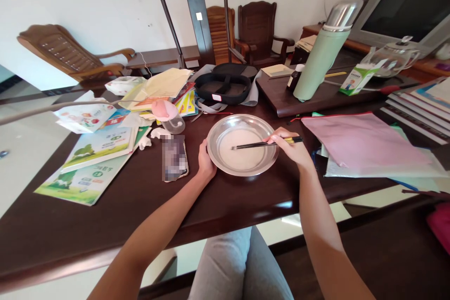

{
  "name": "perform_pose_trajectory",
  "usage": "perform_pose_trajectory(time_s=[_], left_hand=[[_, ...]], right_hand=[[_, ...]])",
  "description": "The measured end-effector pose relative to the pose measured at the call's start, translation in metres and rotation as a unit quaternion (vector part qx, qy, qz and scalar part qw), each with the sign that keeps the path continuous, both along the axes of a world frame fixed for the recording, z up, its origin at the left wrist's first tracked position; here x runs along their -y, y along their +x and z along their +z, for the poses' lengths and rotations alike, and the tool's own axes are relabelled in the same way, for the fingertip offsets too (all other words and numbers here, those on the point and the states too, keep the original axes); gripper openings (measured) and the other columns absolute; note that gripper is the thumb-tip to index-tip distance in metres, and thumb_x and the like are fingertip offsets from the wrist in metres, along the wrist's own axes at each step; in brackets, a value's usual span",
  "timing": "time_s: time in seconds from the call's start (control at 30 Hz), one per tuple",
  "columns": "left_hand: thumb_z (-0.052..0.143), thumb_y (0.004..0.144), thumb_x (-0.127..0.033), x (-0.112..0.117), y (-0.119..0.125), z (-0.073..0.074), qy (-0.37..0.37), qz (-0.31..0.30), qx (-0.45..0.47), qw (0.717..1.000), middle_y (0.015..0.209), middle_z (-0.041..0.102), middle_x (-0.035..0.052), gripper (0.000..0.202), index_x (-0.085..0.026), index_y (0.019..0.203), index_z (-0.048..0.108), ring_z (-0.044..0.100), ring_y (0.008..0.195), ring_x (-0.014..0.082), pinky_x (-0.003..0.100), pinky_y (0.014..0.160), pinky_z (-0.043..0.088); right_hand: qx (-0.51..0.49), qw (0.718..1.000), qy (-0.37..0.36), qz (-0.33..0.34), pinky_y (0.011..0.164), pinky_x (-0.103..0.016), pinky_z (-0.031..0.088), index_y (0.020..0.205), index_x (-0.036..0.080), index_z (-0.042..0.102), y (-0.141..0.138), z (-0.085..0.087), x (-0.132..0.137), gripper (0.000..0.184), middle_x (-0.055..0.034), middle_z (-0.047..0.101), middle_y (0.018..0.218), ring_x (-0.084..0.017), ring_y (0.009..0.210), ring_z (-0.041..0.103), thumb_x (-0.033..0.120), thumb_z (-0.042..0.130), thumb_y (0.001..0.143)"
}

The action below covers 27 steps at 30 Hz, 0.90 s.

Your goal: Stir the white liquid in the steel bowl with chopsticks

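Note:
A shallow metal dish (216, 157) with a pale layer inside sits on the dark wooden table (140, 206) in front of me. My left hand (206, 161) grips the dish's left rim. My right hand (290, 147) holds a pair of dark chopsticks (260, 144) over the dish. Their tips point left and reach the dish's middle.
A phone (175, 158) lies just left of the dish, with a pink-lidded cup (168, 116), booklets (100, 145) and papers beyond. A black divided tray (225, 85) stands behind. A green thermos (325, 51), a pink folder (362, 143) and stacked books (422, 105) lie to the right.

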<state>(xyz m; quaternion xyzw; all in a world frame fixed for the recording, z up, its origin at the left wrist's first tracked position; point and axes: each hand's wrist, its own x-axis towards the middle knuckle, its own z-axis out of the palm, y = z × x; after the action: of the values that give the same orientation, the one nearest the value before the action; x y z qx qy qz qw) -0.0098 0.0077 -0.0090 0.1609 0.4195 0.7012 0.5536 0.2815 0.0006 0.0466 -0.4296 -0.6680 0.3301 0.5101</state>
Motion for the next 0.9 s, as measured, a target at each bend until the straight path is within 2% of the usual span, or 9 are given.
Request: perform_pose_trajectory(time_s=[0.17, 0.27, 0.37, 0.43, 0.53, 0.63, 0.73, 0.83, 0.9], left_hand=[[0.086, 0.083, -0.05, 0.0, -0.001, -0.001, 0.001, -0.004, 0.003, 1.0, 0.081, 0.076, -0.0021, 0.03, -0.023, 0.081, 0.073, 0.073, 0.085, 0.0206, 0.031, 0.089, 0.059], [0.086, 0.082, -0.048, 0.0, -0.001, -0.001, -0.005, 0.003, 0.006, 1.0, 0.081, 0.076, -0.0025, 0.029, -0.023, 0.078, 0.072, 0.071, 0.083, 0.0193, 0.03, 0.088, 0.059], [0.085, 0.082, -0.047, 0.0, -0.001, -0.001, -0.013, 0.011, 0.002, 1.0, 0.081, 0.077, -0.0025, 0.028, -0.024, 0.077, 0.072, 0.07, 0.083, 0.019, 0.03, 0.087, 0.058], [0.085, 0.083, -0.047, -0.001, 0.0, -0.001, -0.013, 0.014, 0.001, 1.0, 0.08, 0.076, -0.0024, 0.027, -0.023, 0.078, 0.073, 0.07, 0.083, 0.0192, 0.03, 0.088, 0.058], [0.085, 0.084, -0.048, 0.0, 0.001, 0.001, -0.009, 0.009, 0.004, 1.0, 0.082, 0.076, -0.0016, 0.028, -0.023, 0.079, 0.074, 0.071, 0.084, 0.0204, 0.031, 0.088, 0.059], [0.086, 0.082, -0.049, 0.0, 0.001, 0.002, 0.003, 0.003, 0.0, 1.0, 0.081, 0.077, -0.0015, 0.029, -0.024, 0.077, 0.072, 0.071, 0.084, 0.0209, 0.032, 0.088, 0.059], [0.086, 0.081, -0.049, 0.0, 0.001, 0.002, 0.005, 0.002, 0.0, 1.0, 0.081, 0.077, -0.0019, 0.03, -0.024, 0.077, 0.071, 0.071, 0.084, 0.0208, 0.032, 0.089, 0.059], [0.086, 0.081, -0.05, 0.0, 0.001, 0.002, -0.003, -0.001, 0.0, 1.0, 0.082, 0.077, -0.0017, 0.029, -0.024, 0.08, 0.074, 0.073, 0.087, 0.0214, 0.032, 0.091, 0.059], [0.085, 0.082, -0.05, 0.0, 0.001, 0.002, -0.001, -0.001, -0.004, 1.0, 0.083, 0.077, -0.0014, 0.029, -0.023, 0.081, 0.075, 0.074, 0.088, 0.0213, 0.032, 0.093, 0.059]], right_hand=[[-0.064, 0.99, 0.015, -0.123, 0.089, -0.048, 0.064, 0.064, 0.03, 0.075, 0.012, 0.0, -0.002, 0.066, -0.0043, 0.08, 0.07, -0.029, 0.076, 0.08, 0.089, 0.074, 0.093], [-0.079, 0.994, -0.002, -0.081, 0.081, -0.045, 0.064, 0.059, 0.03, 0.072, 0.013, 0.003, 0.002, 0.068, -0.0038, 0.076, 0.065, -0.027, 0.068, 0.077, 0.089, 0.075, 0.093], [-0.033, 0.999, -0.021, -0.005, 0.082, -0.043, 0.064, 0.067, 0.029, 0.081, 0.004, 0.005, 0.004, 0.064, -0.0051, 0.083, 0.076, -0.028, 0.077, 0.081, 0.088, 0.077, 0.092], [-0.005, 1.0, -0.014, 0.001, 0.085, -0.044, 0.064, 0.073, 0.03, 0.085, -0.001, 0.004, 0.002, 0.063, -0.006, 0.087, 0.085, -0.029, 0.086, 0.083, 0.089, 0.077, 0.091], [-0.013, 0.997, 0.012, -0.07, 0.09, -0.047, 0.064, 0.074, 0.031, 0.083, 0.002, 0.001, -0.001, 0.063, -0.0058, 0.088, 0.085, -0.03, 0.087, 0.083, 0.091, 0.076, 0.091], [-0.071, 0.988, 0.021, -0.133, 0.085, -0.047, 0.065, 0.064, 0.03, 0.076, 0.011, 0.0, -0.002, 0.067, -0.0044, 0.08, 0.069, -0.029, 0.074, 0.08, 0.091, 0.075, 0.091], [-0.088, 0.992, 0.004, -0.094, 0.079, -0.044, 0.065, 0.059, 0.028, 0.073, 0.013, 0.002, 0.002, 0.069, -0.004, 0.075, 0.063, -0.027, 0.066, 0.078, 0.089, 0.075, 0.092], [-0.035, 0.999, -0.018, -0.01, 0.082, -0.043, 0.065, 0.067, 0.028, 0.082, 0.005, 0.004, 0.004, 0.064, -0.0056, 0.083, 0.075, -0.028, 0.076, 0.082, 0.086, 0.077, 0.093], [-0.004, 1.0, -0.016, 0.006, 0.087, -0.044, 0.065, 0.075, 0.029, 0.086, 0.0, 0.003, 0.002, 0.063, -0.0062, 0.088, 0.085, -0.029, 0.085, 0.084, 0.088, 0.077, 0.092]])
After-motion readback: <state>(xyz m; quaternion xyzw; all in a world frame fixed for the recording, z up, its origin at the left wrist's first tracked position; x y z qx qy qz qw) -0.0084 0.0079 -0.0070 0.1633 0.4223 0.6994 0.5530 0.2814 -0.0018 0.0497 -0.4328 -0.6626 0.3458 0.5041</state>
